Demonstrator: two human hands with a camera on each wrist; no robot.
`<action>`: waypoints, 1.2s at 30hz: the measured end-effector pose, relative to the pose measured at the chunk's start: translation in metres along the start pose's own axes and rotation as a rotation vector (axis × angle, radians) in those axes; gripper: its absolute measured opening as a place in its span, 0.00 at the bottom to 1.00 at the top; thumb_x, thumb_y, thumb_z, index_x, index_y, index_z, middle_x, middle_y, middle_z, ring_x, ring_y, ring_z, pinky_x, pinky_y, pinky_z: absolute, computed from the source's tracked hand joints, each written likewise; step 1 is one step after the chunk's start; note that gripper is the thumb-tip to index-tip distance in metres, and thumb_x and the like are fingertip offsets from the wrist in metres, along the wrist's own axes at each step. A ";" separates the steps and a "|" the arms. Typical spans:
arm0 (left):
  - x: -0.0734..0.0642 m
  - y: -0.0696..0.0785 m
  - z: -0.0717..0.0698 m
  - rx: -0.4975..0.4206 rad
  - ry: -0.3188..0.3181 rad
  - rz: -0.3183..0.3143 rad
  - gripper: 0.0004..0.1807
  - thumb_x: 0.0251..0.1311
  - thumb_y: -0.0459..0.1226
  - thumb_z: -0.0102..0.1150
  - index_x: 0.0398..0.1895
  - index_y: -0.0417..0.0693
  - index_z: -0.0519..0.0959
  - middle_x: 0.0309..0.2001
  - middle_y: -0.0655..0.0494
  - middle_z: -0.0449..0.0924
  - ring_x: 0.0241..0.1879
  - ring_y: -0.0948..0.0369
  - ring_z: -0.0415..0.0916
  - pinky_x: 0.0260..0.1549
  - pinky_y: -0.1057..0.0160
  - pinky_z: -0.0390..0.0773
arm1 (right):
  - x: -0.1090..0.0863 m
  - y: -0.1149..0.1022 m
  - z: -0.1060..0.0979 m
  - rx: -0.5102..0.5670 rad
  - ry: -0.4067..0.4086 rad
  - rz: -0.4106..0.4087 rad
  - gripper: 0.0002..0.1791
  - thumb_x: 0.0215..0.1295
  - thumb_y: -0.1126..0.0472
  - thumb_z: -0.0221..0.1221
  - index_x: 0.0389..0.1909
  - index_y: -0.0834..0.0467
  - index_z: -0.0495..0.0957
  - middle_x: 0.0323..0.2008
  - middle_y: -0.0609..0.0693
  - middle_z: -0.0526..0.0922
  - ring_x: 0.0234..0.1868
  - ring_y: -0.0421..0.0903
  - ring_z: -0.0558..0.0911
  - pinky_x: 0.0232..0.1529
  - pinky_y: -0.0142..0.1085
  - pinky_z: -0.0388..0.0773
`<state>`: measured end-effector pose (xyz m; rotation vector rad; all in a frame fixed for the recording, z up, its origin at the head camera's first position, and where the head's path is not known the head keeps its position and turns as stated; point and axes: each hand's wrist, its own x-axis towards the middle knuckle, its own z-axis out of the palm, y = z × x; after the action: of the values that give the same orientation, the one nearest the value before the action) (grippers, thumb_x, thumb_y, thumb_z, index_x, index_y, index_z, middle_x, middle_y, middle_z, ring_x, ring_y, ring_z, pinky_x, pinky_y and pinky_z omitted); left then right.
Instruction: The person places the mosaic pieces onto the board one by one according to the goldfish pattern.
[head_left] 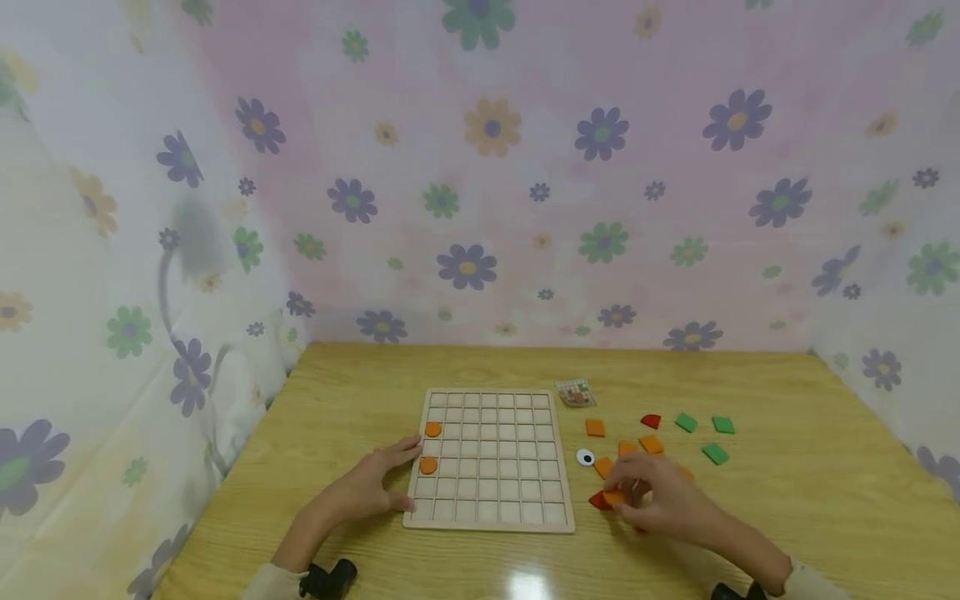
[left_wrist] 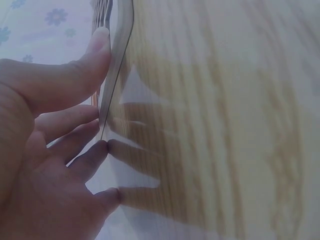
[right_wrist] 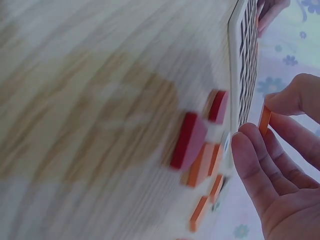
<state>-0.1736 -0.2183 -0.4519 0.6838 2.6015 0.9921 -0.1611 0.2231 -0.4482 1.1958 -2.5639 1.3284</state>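
A wooden grid board (head_left: 487, 527) lies on the table, with two round orange pieces (head_left: 428, 465) in its left column. At the board's left edge rests my left hand (head_left: 371, 483), its thumb (left_wrist: 100, 42) and fingertips against the frame. My right hand (head_left: 663, 500) is off the board's right side, pinching an orange tile (right_wrist: 265, 119) between thumb and fingers over the loose pieces. Below it lie red pieces (right_wrist: 186, 140) and orange tiles (right_wrist: 201, 165). A white eye piece (head_left: 585, 457) with a black dot is close to the board's right edge.
Several more orange square tiles (head_left: 595, 427), a red quarter-round piece (head_left: 651, 422) and three green tiles (head_left: 716, 453) are scattered to the right. A small patterned card (head_left: 576, 393) lies by the board's top right corner. Flowered cloth (head_left: 540, 250) hangs behind the table.
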 end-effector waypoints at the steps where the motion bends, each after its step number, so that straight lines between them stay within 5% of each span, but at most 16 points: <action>1: 0.000 -0.001 0.001 0.004 -0.004 -0.002 0.44 0.51 0.42 0.69 0.70 0.39 0.60 0.73 0.46 0.50 0.71 0.44 0.46 0.64 0.35 0.42 | 0.001 -0.001 0.002 0.000 0.001 -0.012 0.13 0.50 0.74 0.65 0.33 0.55 0.81 0.32 0.49 0.79 0.26 0.35 0.76 0.21 0.30 0.78; 10: 0.002 -0.003 0.005 0.017 0.001 0.007 0.44 0.51 0.43 0.69 0.70 0.38 0.60 0.73 0.48 0.50 0.70 0.45 0.47 0.64 0.35 0.43 | 0.017 -0.011 0.015 0.041 -0.024 -0.063 0.10 0.57 0.72 0.63 0.35 0.55 0.80 0.32 0.46 0.76 0.24 0.34 0.74 0.20 0.29 0.76; 19: 0.001 -0.004 0.004 0.018 0.006 0.005 0.44 0.51 0.42 0.69 0.70 0.38 0.60 0.73 0.48 0.49 0.70 0.45 0.48 0.64 0.36 0.45 | 0.038 -0.023 0.026 0.054 -0.026 -0.133 0.11 0.53 0.74 0.64 0.34 0.57 0.81 0.30 0.50 0.77 0.23 0.43 0.76 0.20 0.32 0.78; 36: -0.001 0.000 0.001 0.012 0.003 0.017 0.44 0.50 0.39 0.70 0.69 0.36 0.60 0.73 0.44 0.49 0.70 0.45 0.47 0.64 0.35 0.40 | 0.064 -0.024 0.053 0.106 -0.065 -0.123 0.08 0.53 0.72 0.64 0.33 0.58 0.82 0.32 0.49 0.79 0.25 0.35 0.76 0.23 0.29 0.79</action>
<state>-0.1725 -0.2182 -0.4520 0.7086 2.6106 0.9836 -0.1746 0.1379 -0.4432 1.4118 -2.4432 1.4374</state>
